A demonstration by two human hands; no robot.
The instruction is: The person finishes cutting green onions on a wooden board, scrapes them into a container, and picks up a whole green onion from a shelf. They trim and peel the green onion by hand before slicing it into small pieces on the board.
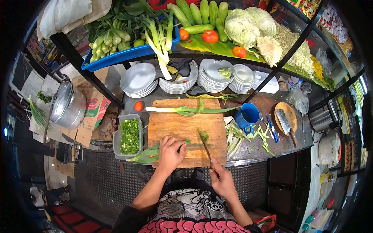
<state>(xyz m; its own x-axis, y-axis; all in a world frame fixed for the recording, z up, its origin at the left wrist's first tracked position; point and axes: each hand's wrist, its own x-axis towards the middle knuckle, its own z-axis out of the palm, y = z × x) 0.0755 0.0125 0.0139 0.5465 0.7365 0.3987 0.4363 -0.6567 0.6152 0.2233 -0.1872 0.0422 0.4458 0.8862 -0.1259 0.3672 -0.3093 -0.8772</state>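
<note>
My left hand (171,153) is closed over a bunch of green leek leaves (149,155) at the front left of the wooden cutting board (186,134). The leaf ends poke out to the right of its fingers, and others hang past the board's left edge. In my right hand (223,179) is the handle of a knife (204,143), its blade pointing away from me over the board. Small chopped green pieces (206,135) lie beside the blade tip. Across the back of the board rests a whole leek (190,110). A clear plastic tub (129,136) left of the board holds chopped greens.
Right of the board are leek trimmings (233,136), a blue mug (247,117) and a cleaver (285,123) on a round wooden block. Plate stacks (138,79) stand behind, under a shelf with a blue vegetable tray (132,53) and cabbages (241,28). A tomato (138,106) sits back left.
</note>
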